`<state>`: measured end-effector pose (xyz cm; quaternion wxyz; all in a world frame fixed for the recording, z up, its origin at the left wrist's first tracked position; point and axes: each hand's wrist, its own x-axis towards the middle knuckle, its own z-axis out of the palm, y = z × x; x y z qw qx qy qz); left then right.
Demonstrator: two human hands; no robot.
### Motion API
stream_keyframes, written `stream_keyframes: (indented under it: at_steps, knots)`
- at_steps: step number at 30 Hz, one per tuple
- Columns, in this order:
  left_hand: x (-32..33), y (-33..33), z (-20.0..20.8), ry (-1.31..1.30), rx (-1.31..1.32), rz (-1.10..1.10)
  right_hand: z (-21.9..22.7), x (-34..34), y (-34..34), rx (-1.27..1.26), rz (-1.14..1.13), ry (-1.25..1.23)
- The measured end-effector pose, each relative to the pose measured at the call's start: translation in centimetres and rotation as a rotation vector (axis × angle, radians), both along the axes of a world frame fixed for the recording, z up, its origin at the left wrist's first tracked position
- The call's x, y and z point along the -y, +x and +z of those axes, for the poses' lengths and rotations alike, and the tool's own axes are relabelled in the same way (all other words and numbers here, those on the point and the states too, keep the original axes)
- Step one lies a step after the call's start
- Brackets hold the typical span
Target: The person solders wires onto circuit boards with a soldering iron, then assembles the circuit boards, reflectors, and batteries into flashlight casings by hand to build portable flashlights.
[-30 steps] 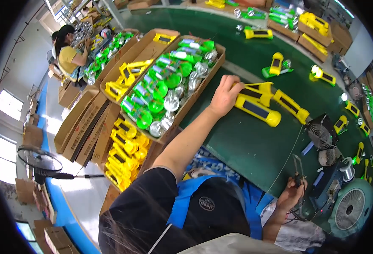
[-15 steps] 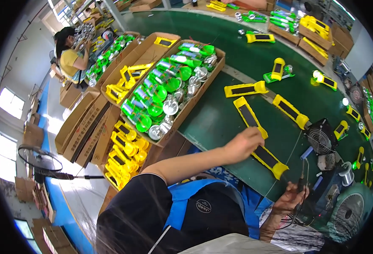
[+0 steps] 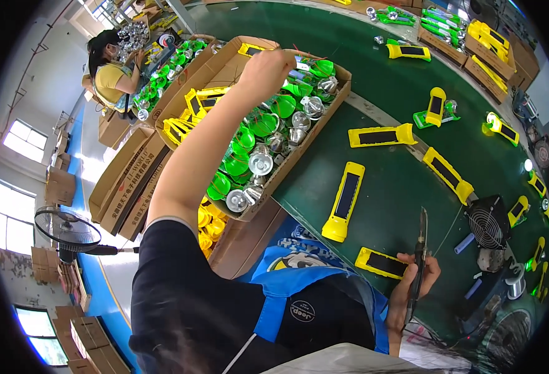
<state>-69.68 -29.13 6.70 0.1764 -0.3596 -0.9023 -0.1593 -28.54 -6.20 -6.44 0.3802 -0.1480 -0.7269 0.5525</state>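
Head view is showing a person at a green worktop (image 3: 411, 206), looking down over their own arms. Their left hand (image 3: 265, 65) is reaching far out over an open cardboard box (image 3: 274, 181) that is sitting at the worktop's left edge. That box is holding green lamp heads (image 3: 246, 140) mixed with silver reflectors (image 3: 261, 163). The hand is hovering over the far end of the box with its fingers curled down among the parts; whether it is gripping one of them cannot be told, since the knuckles are hiding the fingertips.

Their right hand (image 3: 415, 283) is staying near the body at the near edge of the worktop, closed around a slim dark soldering tool (image 3: 421, 246) whose tip is pointing up and away. Just left of that hand a short yellow casing piece (image 3: 383, 263) with a dark panel is lying flat. Further out, a long yellow torch body (image 3: 344, 201) is lying lengthwise, and two more are resting beyond it: one (image 3: 381, 135) toward the box and one (image 3: 448, 176) toward the right. A small black fan (image 3: 487, 225) is standing to the right of the tool.

Left of the box, more cartons with yellow parts (image 3: 184, 121) are lining up, and another person in a yellow top (image 3: 109, 78) is working at the far left.
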Motion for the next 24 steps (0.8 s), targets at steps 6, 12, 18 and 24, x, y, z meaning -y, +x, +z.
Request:
stream_keyframes:
  at_steps: [6, 12, 18, 24]
  knots:
    - [-0.5, -12.3, -5.5, -0.379, 0.045, 0.135, 0.2, 0.7, -0.2, 0.095, -0.157, 0.048]
    - [-1.4, -10.6, -3.9, -0.545, -0.029, 0.037, 0.1, -1.8, 0.5, 0.081, -0.327, 0.004]
    - [0.4, -11.8, -6.0, -0.447, -0.142, -0.1, 0.3, -2.2, -1.9, 0.147, -0.316, 0.003]
    - [1.6, -11.1, -5.7, -0.317, -0.217, -0.217, 0.8, -1.6, -1.9, 0.099, -0.274, 0.009]
